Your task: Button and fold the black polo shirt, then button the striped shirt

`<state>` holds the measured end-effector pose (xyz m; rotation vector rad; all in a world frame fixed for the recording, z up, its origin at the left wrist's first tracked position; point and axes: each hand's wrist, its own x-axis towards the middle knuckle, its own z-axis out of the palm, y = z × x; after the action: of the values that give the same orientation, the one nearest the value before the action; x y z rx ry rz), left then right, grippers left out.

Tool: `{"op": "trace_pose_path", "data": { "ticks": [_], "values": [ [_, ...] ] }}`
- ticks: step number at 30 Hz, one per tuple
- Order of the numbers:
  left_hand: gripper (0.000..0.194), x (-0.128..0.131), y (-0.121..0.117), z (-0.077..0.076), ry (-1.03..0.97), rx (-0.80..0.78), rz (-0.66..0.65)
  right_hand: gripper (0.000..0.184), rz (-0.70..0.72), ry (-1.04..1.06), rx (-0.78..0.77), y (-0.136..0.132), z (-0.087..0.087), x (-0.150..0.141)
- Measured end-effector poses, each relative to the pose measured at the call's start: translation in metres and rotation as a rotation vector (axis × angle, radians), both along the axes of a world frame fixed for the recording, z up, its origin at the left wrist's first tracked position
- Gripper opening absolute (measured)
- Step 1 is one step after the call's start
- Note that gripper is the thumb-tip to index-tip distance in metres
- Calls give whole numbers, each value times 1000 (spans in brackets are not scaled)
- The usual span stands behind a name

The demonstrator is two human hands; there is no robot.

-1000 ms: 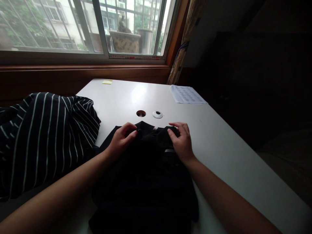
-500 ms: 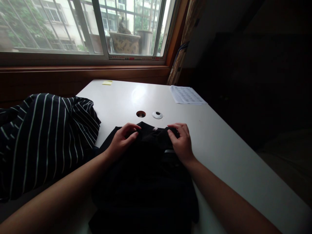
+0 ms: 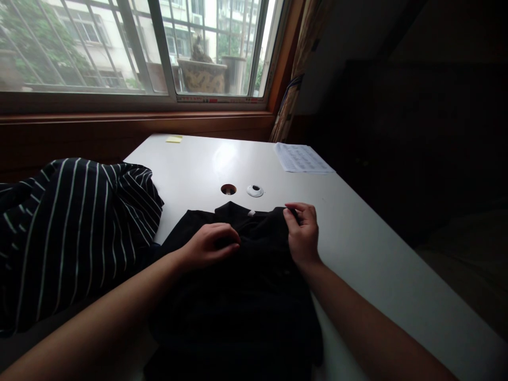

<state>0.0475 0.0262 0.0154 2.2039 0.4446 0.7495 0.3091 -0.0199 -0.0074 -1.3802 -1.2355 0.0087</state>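
A black shirt lies on the white table, its collar at the far end and a small white label inside the neck. My left hand is over the upper front below the collar, thumb and fingertips pinched together at the cloth. At the right shoulder edge, my right hand is closed, gripping the fabric between thumb and fingers. The shirt's lower part is too dark to make out folds.
A black garment with white stripes is heaped at the left. Beyond the shirt are a round hole in the table and a white ring cover. Printed sheets and a yellow note lie farther back, near the window.
My left hand has moved from the collar's left side toward me and slightly right. My right hand has shifted a little right along the shoulder, and the shirt's neck looks more spread.
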Motion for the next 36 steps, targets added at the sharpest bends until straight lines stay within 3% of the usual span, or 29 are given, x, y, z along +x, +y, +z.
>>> {"op": "trace_pose_path", "data": {
  "ticks": [3, 7, 21, 36],
  "values": [
    [14, 3, -3, -2, 58, 101, -87, 14, -8, 56, -8, 1, -2, 2],
    [14, 2, -4, -1, 73, 120, -97, 13, -5, 72, -11, 1, -2, 1],
    [7, 4, -5, 2, 36, 111, -31, 10, 11, -1, 21, -2, 5, -3],
    [10, 8, -4, -7, 41, 220, 47, 10, 17, -27, 36, -3, 7, -4]
  ]
}}
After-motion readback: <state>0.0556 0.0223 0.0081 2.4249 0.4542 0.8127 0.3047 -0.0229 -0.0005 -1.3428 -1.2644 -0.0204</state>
